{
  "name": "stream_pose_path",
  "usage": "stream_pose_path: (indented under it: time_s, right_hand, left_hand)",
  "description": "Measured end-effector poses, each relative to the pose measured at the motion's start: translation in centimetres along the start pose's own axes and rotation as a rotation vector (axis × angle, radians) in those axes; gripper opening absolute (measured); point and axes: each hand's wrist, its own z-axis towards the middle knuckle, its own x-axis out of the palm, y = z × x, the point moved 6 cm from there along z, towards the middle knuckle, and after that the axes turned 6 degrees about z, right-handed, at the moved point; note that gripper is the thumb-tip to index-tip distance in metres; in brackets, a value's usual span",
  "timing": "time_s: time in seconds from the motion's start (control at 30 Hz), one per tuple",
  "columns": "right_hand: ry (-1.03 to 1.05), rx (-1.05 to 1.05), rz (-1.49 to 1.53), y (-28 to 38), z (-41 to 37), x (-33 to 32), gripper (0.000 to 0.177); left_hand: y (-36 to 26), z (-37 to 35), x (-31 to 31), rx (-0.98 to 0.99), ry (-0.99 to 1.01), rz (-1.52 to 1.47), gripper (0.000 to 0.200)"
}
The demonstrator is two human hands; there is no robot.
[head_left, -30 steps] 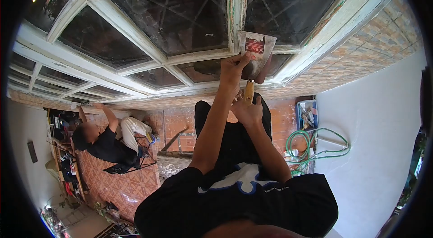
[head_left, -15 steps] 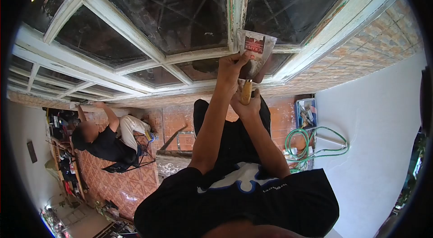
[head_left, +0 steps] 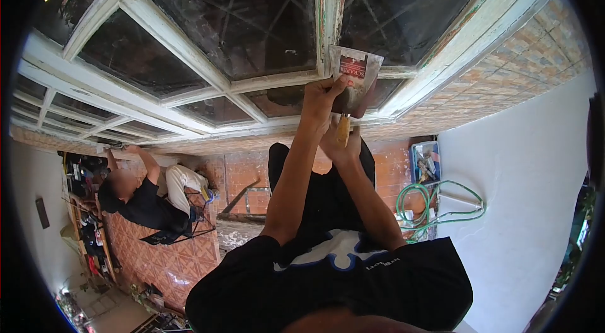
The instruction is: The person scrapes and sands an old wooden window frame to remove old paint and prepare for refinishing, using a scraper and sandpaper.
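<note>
A wide scraper with a red label and a paint-smeared blade stands against the peeling white window frame, its blade edge toward the upright bar. My left hand pinches the blade at its left side, thumb over the label. Below it, my right hand is closed round the yellowish wooden handle. Dark glass panes lie on both sides of the bar, close to the blade.
At the left another person sits on a folding chair, hands at the same row of windows. A blue bin of tools and a coiled green hose are by the white wall. Wooden frame pieces lie on the tiled floor.
The scraper and both hands have shifted very slightly down and left in view, along with the whole scene. Both hands keep the same hold.
</note>
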Motion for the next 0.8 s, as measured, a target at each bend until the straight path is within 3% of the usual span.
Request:
stream_pose_path:
  time_s: [0.07,0.1,0.2,0.4,0.5,0.8]
  right_hand:
    - [0.281,0.18,-0.016,-0.1,0.5,1.2,0.087]
    - [0.121,0.121,0.096,-0.1,0.4,0.4,0.087]
    - [-0.061,-0.045,-0.085,2.6,1.0,-5.7,0.087]
    - [0.009,0.04,-0.117,2.1,0.4,-5.9,0.089]
    - [-0.055,-0.022,-0.21,1.4,-0.2,-4.5,0.085]
    - [-0.168,-0.002,0.023,0.3,0.5,-5.4,0.085]
  left_hand:
    - [0.0,-0.5,0.0,-0.065,0.025,-0.055,0.024]
    - [-0.2,-0.1,-0.1,-0.041,0.01,0.012,0.024]
    - [0.4,0.6,-0.9,0.034,-0.013,0.161,0.026]
    - [0.9,1.0,-1.4,0.083,0.025,0.188,0.029]
    - [0.5,0.9,-1.2,0.113,0.011,0.188,0.029]
    - [0.2,1.0,-1.5,0.064,0.011,0.25,0.029]
